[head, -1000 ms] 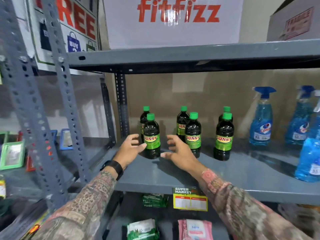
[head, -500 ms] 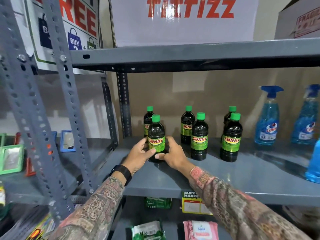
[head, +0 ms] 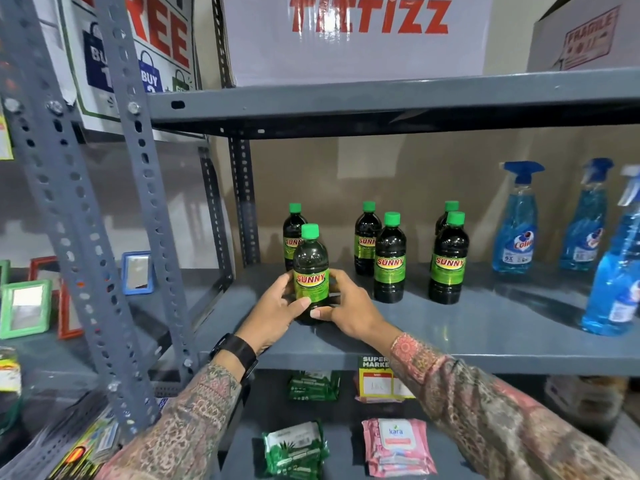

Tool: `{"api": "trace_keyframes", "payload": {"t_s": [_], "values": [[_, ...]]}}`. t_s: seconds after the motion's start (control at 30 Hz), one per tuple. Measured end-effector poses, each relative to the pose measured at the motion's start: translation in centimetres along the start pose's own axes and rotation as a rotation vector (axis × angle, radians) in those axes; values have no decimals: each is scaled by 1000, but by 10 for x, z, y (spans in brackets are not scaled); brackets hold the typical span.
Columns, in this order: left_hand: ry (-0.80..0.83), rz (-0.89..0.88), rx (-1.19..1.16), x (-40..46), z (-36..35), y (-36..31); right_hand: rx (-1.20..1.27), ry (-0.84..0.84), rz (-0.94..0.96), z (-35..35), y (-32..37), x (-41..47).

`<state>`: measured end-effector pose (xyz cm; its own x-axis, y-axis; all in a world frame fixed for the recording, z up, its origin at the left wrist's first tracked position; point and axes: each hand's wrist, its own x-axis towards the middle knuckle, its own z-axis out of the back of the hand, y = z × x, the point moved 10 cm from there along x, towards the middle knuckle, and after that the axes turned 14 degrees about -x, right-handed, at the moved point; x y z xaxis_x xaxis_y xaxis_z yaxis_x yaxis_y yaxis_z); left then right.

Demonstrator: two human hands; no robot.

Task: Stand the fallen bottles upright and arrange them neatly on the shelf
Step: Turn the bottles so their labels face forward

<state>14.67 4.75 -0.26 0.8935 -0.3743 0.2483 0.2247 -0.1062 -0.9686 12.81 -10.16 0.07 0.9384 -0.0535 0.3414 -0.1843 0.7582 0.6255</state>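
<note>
Several dark bottles with green caps and green SUNNY labels stand upright on the grey metal shelf (head: 450, 327), in pairs from left to right. The front left bottle (head: 310, 268) is gripped low on its body by both hands: my left hand (head: 277, 313) on its left side, my right hand (head: 349, 310) on its right. Right behind it stands another bottle (head: 293, 233). The middle pair (head: 389, 261) and the right pair (head: 449, 261) stand untouched. No bottle lies on its side.
Blue spray bottles (head: 515, 230) stand at the right of the same shelf, one near the front edge (head: 616, 285). The shelf above (head: 381, 102) hangs low, carrying cardboard boxes. Perforated uprights (head: 152, 216) rise at left. Wipe packs (head: 398, 448) lie on the shelf below.
Both hands, apart and open a second ago, have closed around the front left bottle. The view has moved closer to the shelf.
</note>
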Motion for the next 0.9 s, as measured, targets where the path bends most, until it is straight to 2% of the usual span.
{"api": "trace_keyframes", "payload": {"t_s": [0.07,0.17,0.27,0.33,0.4,0.53,0.63,0.73,0.9], "values": [[-37,9,32,-6,4,2,6,18,-35,5,-8,-9],[-259,-1,95,-25,23,9,-3,10,-67,25,-30,-26],[-425,-212,288,-55,14,-11,-74,-104,-122,63,-57,-40],[-372,-283,347,-59,-17,-23,-119,-220,-176,91,-76,-44],[-247,-231,337,-45,-52,-23,-131,-293,-210,111,-91,-41],[-45,-99,204,7,-116,-18,-125,-216,-198,119,-107,-18],[-39,-25,52,45,-141,-15,-70,-157,-196,117,-116,-1],[-17,-24,-68,68,-153,-10,3,-95,-191,112,-123,11],[-41,-26,-94,82,-156,-1,31,-81,-149,108,-125,18]]}}
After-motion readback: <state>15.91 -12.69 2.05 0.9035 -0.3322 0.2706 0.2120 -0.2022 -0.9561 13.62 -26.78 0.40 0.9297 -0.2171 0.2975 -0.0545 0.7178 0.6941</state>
